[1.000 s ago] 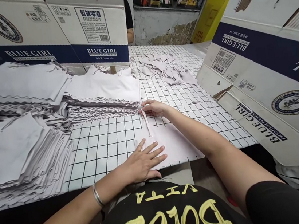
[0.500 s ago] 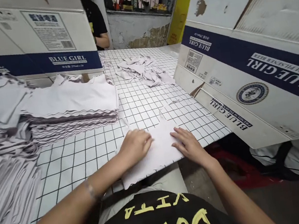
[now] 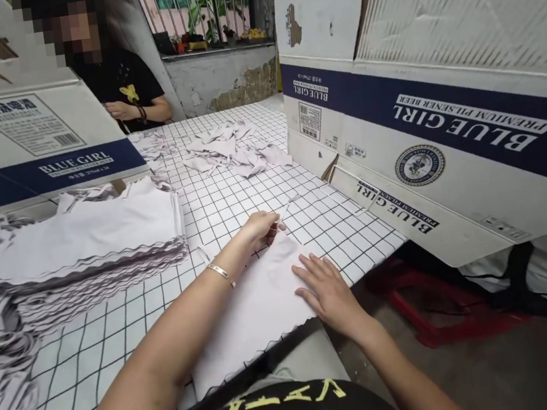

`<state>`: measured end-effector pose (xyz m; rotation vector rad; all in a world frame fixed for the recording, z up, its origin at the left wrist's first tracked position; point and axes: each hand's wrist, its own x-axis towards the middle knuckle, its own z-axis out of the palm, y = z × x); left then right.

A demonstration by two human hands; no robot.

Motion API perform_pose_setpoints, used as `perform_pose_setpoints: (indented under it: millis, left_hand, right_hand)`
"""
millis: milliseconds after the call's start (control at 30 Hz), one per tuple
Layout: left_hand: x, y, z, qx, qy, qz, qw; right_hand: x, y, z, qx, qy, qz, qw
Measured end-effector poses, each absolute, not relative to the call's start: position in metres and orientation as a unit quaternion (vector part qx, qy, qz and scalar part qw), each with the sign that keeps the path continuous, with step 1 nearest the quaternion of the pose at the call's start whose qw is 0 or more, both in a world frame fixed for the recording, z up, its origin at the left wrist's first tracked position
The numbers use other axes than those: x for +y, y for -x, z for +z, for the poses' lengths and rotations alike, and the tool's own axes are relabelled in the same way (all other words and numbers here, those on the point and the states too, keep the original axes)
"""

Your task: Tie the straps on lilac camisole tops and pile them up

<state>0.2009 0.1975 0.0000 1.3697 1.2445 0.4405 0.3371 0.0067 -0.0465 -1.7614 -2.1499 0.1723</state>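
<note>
A pale, thin-strapped garment (image 3: 260,294) lies flat at the front edge of the table, its lower edge wavy. My left hand (image 3: 262,228) has its fingers pinched on the narrow strap end of this garment, at the far side. Flat on the right part of the cloth rests my right hand (image 3: 328,292), its fingers spread. To the left stands a thick stack of similar pale garments (image 3: 91,236), wavy edges layered, with more folded pieces (image 3: 4,402) in front of it.
A grid-patterned table cover (image 3: 213,206) carries a loose heap of pale cloth scraps (image 3: 236,149). Large cardboard boxes stand left (image 3: 47,167) and right (image 3: 423,118). Across the table a person (image 3: 137,88) sits. A red stool (image 3: 429,319) is below, right.
My left hand has moved from the cloth's middle to its far strap end and taken hold there. My right hand stays flat on the garment. The view has turned, showing more of the person opposite.
</note>
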Motion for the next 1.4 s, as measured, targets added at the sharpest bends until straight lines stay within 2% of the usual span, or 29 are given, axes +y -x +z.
perform_pose_setpoints:
  millis: [100,200,500,833,933,1000,1100,1167,1267,1400]
  left_hand:
    - [0.205,-0.200,0.008,0.472,-0.422,0.231,0.739]
    - [0.215,-0.202,0.012,0.446,-0.290,0.295,0.793]
    - [0.247,-0.204,0.025,0.453,-0.256,0.447,0.728]
    - [0.270,-0.196,0.075,0.436,-0.272,0.577,0.635]
    - [0.244,-0.193,0.078,0.373,-0.341,0.543,0.670]
    - [0.214,-0.190,0.078,0.304,-0.461,0.491,0.674]
    - [0.166,-0.185,0.081,0.234,-0.658,0.370,0.613]
    - [0.142,-0.182,0.085,0.207,-0.752,0.299,0.550]
    - [0.124,-0.178,0.089,0.158,-0.813,0.258,0.497]
    - [0.122,-0.177,0.086,0.119,-0.818,0.259,0.499]
  right_hand:
    - [0.007,-0.338,-0.047,-0.758,0.623,0.060,0.182]
    - [0.007,-0.338,-0.048,-0.759,0.623,0.057,0.180]
    - [0.005,-0.339,-0.049,-0.758,0.619,0.067,0.195]
    - [0.006,-0.339,-0.047,-0.752,0.624,0.095,0.188]
    - [0.008,-0.342,-0.044,-0.739,0.618,0.139,0.229]
    - [0.012,-0.345,-0.035,-0.706,0.612,0.181,0.308]
    - [0.021,-0.353,-0.009,-0.606,0.581,0.291,0.459]
    - [0.029,-0.357,0.011,-0.544,0.538,0.383,0.517]
    - [0.038,-0.359,0.035,-0.505,0.464,0.497,0.531]
    - [0.043,-0.353,0.046,-0.453,0.385,0.627,0.503]
